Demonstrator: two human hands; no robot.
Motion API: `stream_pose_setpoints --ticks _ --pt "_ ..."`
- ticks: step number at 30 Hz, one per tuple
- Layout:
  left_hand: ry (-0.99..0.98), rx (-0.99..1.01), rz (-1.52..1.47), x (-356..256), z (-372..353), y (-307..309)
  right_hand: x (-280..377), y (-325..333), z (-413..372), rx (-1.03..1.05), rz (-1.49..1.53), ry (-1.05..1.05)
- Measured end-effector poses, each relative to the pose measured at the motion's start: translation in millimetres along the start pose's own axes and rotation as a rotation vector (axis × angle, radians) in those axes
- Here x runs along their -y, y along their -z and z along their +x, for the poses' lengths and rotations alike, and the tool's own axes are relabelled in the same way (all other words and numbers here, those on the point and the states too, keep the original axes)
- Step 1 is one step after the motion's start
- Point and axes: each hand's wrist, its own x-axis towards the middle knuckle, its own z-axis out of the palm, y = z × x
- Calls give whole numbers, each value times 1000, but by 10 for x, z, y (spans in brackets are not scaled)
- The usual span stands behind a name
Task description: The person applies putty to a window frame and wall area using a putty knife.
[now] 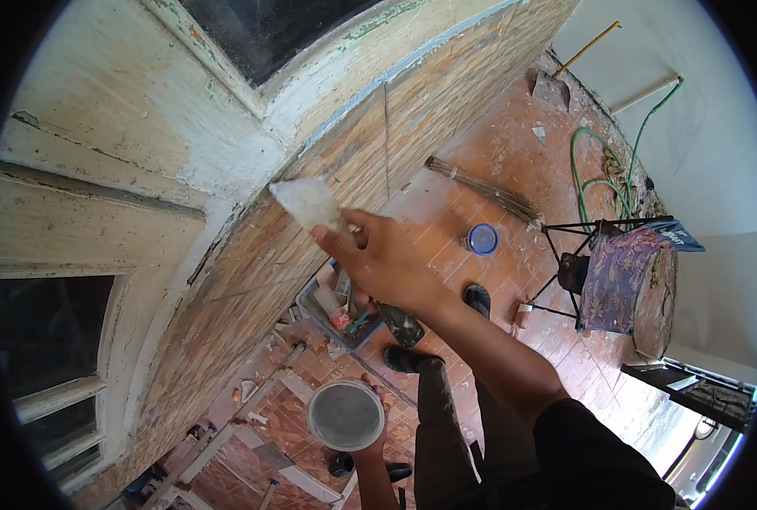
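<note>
My right hand is wrapped round a putty knife with a pale, smeared blade. The blade's edge is close to the lower edge of the old cream window frame, above the tiled wall; whether they touch is hard to tell. Lower down, my left hand holds a round white tub of grey paste by its side, with the fingers partly hidden behind it.
On the tiled floor are a bin of tools, a blue-lidded jar, a stick broom, a green hose and a folding chair. A dustpan lies farther back.
</note>
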Motion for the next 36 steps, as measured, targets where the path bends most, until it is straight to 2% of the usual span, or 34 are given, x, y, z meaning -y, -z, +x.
stream_pose_setpoints --ticks 3,8,11,14,18,21,27,29,30,32,34,35,36 --pt "-19 -34 -49 71 2 -72 -155 245 310 -441 -559 524" --pt "-23 -75 -84 -23 97 125 15 780 686 -272 -997 573" --pt "-25 -45 -67 -3 105 93 184 730 668 -241 -1132 395" --pt "-17 -10 -81 28 110 -44 346 561 596 -292 -1136 242" --pt "33 14 -143 59 144 -128 437 407 551 -303 -1100 168" --pt "42 43 -113 143 147 -403 416 493 597 -225 -1112 264" --pt "102 147 8 194 205 -596 335 260 390 -217 -1003 186" --pt "102 101 -5 192 199 -529 -231 201 316 196 -1181 96" --pt "97 124 36 216 196 -522 -592 135 167 191 -1157 116" --pt "71 180 104 285 202 -499 -776 158 -52 114 -1028 67" --pt "-18 45 142 254 221 -282 -457 270 -173 -25 -831 -56" --pt "-60 -32 163 232 222 -155 -449 349 -119 -123 -832 43" --pt "37 63 50 261 219 -152 -428 422 -38 -221 -822 136"
